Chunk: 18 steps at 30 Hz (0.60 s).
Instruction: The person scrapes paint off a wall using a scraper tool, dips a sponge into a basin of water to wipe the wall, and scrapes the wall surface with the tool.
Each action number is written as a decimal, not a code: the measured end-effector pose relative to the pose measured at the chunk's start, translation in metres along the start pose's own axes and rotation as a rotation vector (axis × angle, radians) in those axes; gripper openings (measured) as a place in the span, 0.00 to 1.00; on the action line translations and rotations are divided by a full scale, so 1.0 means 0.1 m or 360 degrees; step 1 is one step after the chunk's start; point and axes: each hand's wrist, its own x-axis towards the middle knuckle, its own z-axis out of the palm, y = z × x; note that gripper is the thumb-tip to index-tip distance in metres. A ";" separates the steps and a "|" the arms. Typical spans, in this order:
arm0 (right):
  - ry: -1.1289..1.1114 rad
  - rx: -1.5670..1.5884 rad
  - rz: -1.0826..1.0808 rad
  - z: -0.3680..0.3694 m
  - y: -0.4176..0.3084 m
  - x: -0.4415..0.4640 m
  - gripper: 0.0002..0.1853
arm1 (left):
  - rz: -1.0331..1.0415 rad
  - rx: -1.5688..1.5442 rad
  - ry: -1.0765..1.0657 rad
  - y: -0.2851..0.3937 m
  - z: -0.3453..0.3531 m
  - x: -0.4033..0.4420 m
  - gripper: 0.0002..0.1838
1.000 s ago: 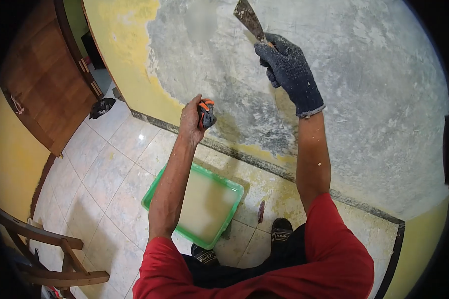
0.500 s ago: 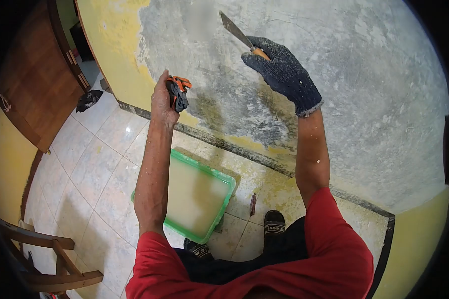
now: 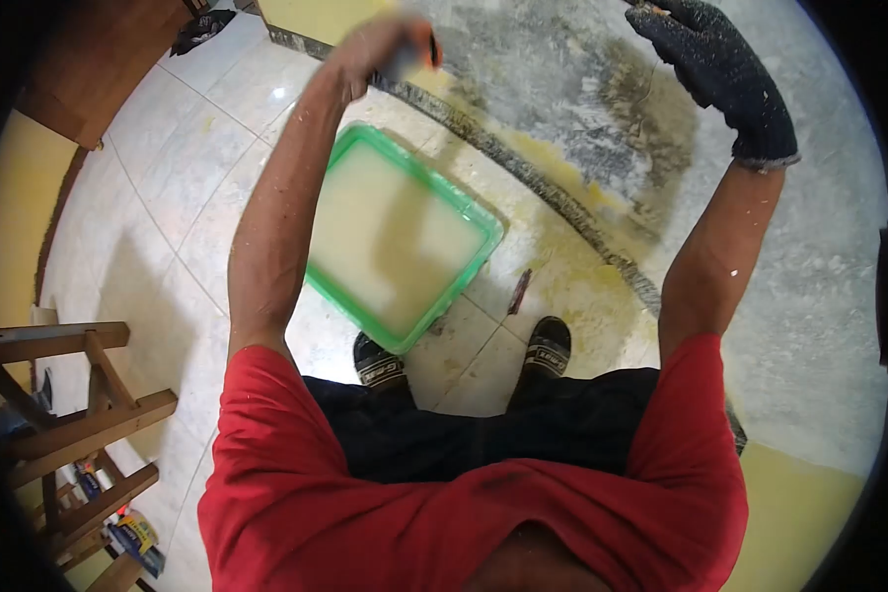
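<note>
My bare left hand [image 3: 373,51] is closed around a dark cloth with orange parts [image 3: 426,47], smeared by motion, above the floor's dark border at the wall. My right hand [image 3: 710,69], in a dark speckled knitted glove, is raised at the upper right before the grey wall [image 3: 819,247]. Its fingers are closed on the scraper handle [image 3: 651,10], of which only a bit shows at the top edge; the blade is out of view. Below my left hand, a green-rimmed tray [image 3: 474,212] of cloudy pale liquid stands on the tiles.
A wooden chair or rack [image 3: 94,429] stands at the lower left, with packets [image 3: 133,538] beneath. A black plastic bag [image 3: 202,32] lies near the door [image 3: 109,59]. A small dark reddish strip [image 3: 520,292] is on the floor between the tray and wall, near my feet.
The view has tipped down toward the floor and my body. My left hand has moved up in view with the cloth. My right hand has moved up and right, taking the scraper blade out of frame.
</note>
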 end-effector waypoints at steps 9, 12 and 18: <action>0.0223 -0.0351 -0.0675 0.09 0.53 0.22 0.23 | -0.0575 0.0683 -0.1092 -2.36 0.47 -0.33 0.13; 0.0073 -0.0216 -0.0390 -0.04 0.40 0.17 0.24 | -0.1134 0.0742 -0.0963 -2.27 0.72 -0.59 0.12; -0.0172 0.0062 -0.0112 -0.21 0.39 0.05 0.25 | -0.0805 0.1660 -0.0562 -2.63 1.11 -0.74 0.23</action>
